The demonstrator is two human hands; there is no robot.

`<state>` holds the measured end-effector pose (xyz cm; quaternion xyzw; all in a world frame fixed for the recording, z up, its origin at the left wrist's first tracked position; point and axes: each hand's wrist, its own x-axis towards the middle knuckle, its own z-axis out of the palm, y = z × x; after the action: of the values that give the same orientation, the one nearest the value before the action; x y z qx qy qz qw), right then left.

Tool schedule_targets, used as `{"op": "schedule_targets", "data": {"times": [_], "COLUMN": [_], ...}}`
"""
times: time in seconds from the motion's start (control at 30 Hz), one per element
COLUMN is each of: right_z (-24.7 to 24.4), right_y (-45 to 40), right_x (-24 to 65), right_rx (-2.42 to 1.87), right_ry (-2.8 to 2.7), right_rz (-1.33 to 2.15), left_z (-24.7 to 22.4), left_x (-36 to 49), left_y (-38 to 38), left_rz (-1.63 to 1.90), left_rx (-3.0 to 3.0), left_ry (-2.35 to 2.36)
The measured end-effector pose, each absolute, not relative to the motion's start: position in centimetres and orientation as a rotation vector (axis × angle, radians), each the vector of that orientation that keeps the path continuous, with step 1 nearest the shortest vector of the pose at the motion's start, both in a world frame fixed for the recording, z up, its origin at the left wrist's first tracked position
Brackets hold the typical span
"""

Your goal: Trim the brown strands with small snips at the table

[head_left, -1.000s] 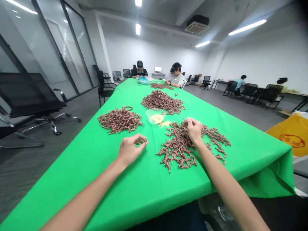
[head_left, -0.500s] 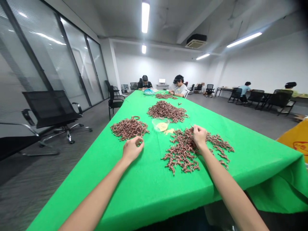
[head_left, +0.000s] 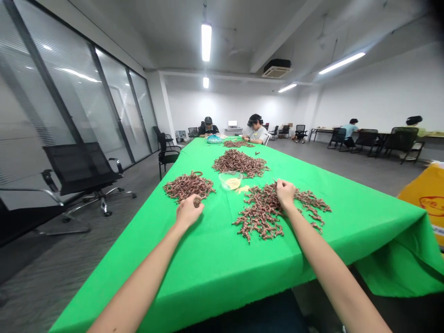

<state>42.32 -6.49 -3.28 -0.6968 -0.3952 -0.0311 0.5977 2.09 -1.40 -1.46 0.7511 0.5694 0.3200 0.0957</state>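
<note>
Likely handles as light, stiff and snag-prone, best pinched mid-body: small, knobbly, reddish-brown pieces heaped on green cloth. Pinches a thin sliver in right hand, with fingertips together, at the right heap; curls fingers of left hand beside the left heap, cannot tell around what.

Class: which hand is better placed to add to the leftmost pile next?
Likely the left hand, beside the leftmost pile and seemingly holding a brown piece; the right hand is at another pile.

Head-worn view, forward and down over green table
</note>
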Motion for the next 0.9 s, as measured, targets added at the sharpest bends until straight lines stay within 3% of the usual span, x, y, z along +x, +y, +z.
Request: {"op": "schedule_targets", "data": {"times": [0.9], "right_z": [-4.5], "right_y": [-6.5], "right_x": [42.5], "right_rx": [-1.711], "right_ry": [-0.983], "right_rz": [-0.091], "left_z": [-2.3], "left_x": [0.9], "left_y": [0.6], "left_rz": [0.962], "left_rx": [2.284], "left_ry": [1.741]}}
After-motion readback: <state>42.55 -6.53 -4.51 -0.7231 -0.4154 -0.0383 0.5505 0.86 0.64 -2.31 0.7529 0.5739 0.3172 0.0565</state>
